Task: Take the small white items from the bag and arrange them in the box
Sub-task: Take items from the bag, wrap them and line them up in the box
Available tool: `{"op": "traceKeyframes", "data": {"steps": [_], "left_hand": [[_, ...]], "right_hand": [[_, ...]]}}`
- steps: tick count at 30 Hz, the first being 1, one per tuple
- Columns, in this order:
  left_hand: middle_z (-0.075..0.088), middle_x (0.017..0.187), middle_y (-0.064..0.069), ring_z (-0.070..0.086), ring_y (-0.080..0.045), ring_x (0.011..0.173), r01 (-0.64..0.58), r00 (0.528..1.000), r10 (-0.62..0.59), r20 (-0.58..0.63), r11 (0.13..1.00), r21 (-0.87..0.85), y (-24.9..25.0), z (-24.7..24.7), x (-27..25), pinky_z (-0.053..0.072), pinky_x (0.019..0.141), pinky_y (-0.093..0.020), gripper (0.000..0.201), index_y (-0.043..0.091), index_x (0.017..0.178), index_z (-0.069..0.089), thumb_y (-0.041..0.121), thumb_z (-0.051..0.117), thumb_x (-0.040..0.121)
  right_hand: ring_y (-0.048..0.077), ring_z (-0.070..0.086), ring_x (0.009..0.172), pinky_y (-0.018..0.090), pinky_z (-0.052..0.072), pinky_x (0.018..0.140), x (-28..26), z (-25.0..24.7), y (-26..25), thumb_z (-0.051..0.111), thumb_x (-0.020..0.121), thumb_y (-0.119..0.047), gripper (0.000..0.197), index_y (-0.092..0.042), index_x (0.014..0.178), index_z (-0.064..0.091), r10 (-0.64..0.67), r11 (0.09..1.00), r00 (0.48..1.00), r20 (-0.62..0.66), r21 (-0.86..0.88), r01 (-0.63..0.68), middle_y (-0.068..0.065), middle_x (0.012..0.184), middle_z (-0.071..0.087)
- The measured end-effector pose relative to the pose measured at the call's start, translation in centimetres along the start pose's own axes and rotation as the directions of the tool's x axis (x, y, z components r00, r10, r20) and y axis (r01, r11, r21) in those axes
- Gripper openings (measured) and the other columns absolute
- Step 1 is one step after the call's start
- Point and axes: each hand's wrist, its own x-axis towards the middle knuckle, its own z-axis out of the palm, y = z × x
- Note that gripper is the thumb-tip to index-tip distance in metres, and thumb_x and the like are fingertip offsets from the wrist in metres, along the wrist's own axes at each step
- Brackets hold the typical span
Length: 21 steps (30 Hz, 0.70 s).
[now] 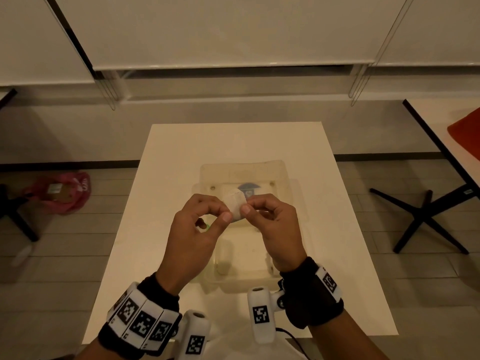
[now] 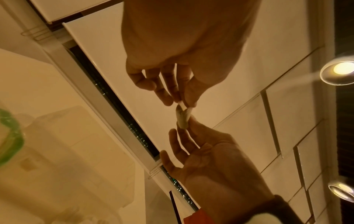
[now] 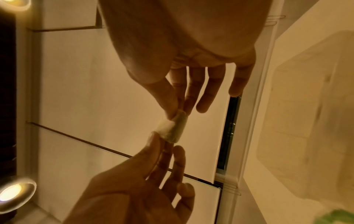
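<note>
Both hands pinch one small white item point(image 1: 237, 206) between thumb and fingertip, the left hand point(image 1: 193, 237) on one edge, the right hand point(image 1: 276, 229) on the other, raised above the clear box point(image 1: 281, 172) on the white table point(image 1: 161, 178). My guess: they're pulling it flat or peeling it apart before laying it in. From above it looks like a round pad; the wrist views show it edge-on, thin and bowed, spare fingers fanned clear. Something green point(image 2: 9, 136) shows at the left wrist view's edge; whether it's the bag, I can't tell.
</note>
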Motion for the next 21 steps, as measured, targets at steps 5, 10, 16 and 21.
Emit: {"op": "traceKeyframes", "data": {"steps": [5,10,16,21], "left_hand": [[0.067,0.1,0.011,0.064,-0.007,0.089,0.047,0.998,-0.046,-0.034,0.998,0.031,-0.1,-0.1,0.3,0.044,0.071,-0.033,0.013,0.024,0.081,0.071,0.014,0.072,0.09],[0.071,0.093,0.004,0.054,-0.018,0.062,0.174,0.984,-0.178,0.002,0.959,-0.226,0.7,0.0,0.0,0.043,0.05,-0.029,0.007,0.016,0.095,0.067,0.021,0.07,0.091],[0.073,0.088,0.003,0.055,-0.011,0.071,0.284,0.958,-0.265,0.107,0.917,-0.279,1.3,0.4,0.2,0.042,0.065,-0.028,0.019,0.014,0.1,0.069,0.031,0.06,0.096],[0.063,0.086,-0.005,0.059,-0.02,0.086,0.452,0.892,-0.345,0.292,0.671,-0.587,1.2,0.1,0.8,0.04,0.078,-0.033,0.022,0.011,0.085,0.061,0.013,0.046,0.1]], "right_hand": [[0.027,0.065,0.111,0.064,0.043,0.099,-0.1,0.0,-0.2,0.073,0.081,-0.031,0.013,-0.019,0.083,0.076,-0.003,1.0,1.0,0.013,0.028,0.002,0.004,0.104,0.073],[0.028,0.068,0.104,0.062,0.046,0.097,-0.2,0.2,-0.4,0.073,0.083,-0.028,0.016,-0.013,0.088,0.075,0.009,0.999,1.0,0.019,0.045,-0.01,0.007,0.098,0.075],[0.023,0.069,0.095,0.055,0.049,0.094,-0.8,0.5,-1.0,0.075,0.083,-0.024,0.012,-0.013,0.089,0.074,-0.018,1.0,0.996,0.09,-0.022,0.02,0.003,0.092,0.074],[0.019,0.064,0.088,0.021,0.049,0.081,-0.8,-0.1,-2.5,0.055,0.099,-0.011,0.021,0.006,0.091,0.064,-0.061,0.987,0.996,0.058,0.152,0.051,0.022,0.093,0.068]]}}
